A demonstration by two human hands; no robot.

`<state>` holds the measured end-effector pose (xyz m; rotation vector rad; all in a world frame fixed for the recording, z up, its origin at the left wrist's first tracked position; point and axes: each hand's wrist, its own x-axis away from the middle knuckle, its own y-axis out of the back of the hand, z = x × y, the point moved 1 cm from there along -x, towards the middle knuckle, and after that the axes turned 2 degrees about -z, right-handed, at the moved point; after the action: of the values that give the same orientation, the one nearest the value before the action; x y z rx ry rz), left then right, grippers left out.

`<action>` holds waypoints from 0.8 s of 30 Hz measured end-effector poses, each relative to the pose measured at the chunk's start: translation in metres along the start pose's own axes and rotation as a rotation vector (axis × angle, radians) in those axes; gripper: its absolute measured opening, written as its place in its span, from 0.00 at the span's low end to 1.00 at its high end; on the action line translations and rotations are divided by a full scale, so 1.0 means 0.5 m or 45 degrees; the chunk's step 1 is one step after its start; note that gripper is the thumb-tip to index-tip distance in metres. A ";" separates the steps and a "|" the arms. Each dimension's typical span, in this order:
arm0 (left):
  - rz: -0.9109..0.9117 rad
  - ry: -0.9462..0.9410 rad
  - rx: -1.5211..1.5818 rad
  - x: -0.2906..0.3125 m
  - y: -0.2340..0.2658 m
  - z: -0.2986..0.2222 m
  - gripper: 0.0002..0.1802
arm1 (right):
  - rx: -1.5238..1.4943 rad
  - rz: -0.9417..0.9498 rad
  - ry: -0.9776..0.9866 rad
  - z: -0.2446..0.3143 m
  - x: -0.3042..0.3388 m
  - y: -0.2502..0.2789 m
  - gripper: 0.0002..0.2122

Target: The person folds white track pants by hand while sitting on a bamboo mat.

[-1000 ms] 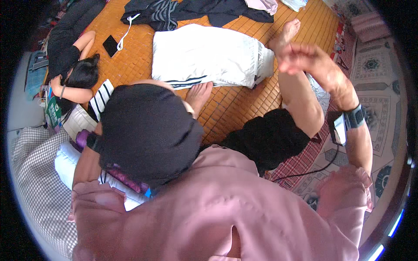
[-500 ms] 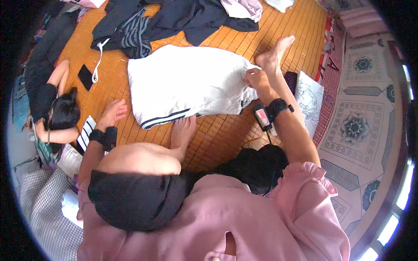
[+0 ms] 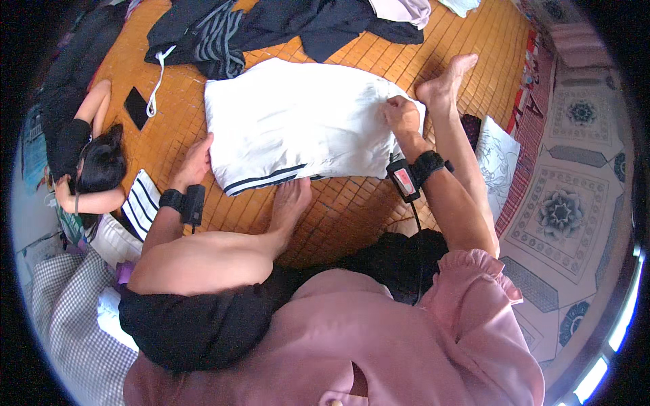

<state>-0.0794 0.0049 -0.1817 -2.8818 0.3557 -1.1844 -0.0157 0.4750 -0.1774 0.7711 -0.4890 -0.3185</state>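
Observation:
A white garment (image 3: pixel 291 122) with dark stripes along its near edge lies spread on the woven mat (image 3: pixel 338 216). My left hand (image 3: pixel 196 164) is at the garment's left edge. Its fingers are stretched out, the tips at or just beside the cloth; I cannot tell whether they touch. At the garment's right side, my right hand (image 3: pixel 403 116) has its fingers closed on the white cloth. Both wrists wear black straps with small boxes. My bare foot (image 3: pixel 292 196) rests by the striped edge, its toes against the cloth.
Dark clothes (image 3: pixel 284 30) lie in a heap beyond the garment, with a white cord (image 3: pixel 157 84) and a black phone-like slab (image 3: pixel 136 107) at left. A person (image 3: pixel 101 162) lies at far left near striped cloth (image 3: pixel 141 203). At right is a patterned wall (image 3: pixel 562 210).
My left hand has moved up to the garment's left edge. The right hand stays on the cloth, drawn slightly nearer the garment's middle. The whole view has shifted a little.

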 end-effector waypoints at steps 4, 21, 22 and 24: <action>0.087 0.042 0.048 0.026 -0.041 0.001 0.25 | 0.102 -0.261 0.165 -0.014 0.002 0.019 0.13; -0.167 -0.167 -0.535 0.070 -0.135 -0.013 0.25 | -0.140 -0.347 0.219 -0.061 0.030 0.011 0.17; -0.012 -0.058 -0.507 0.094 -0.146 0.008 0.26 | -0.034 -0.380 0.196 -0.055 0.029 0.006 0.19; 0.072 0.059 -0.534 0.111 -0.152 0.027 0.28 | 0.146 -0.334 0.114 -0.020 0.032 0.005 0.23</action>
<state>-0.0160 0.0662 -0.1461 -3.1603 0.7676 -1.3066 0.0033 0.4757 -0.1770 0.9594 -0.3236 -0.5002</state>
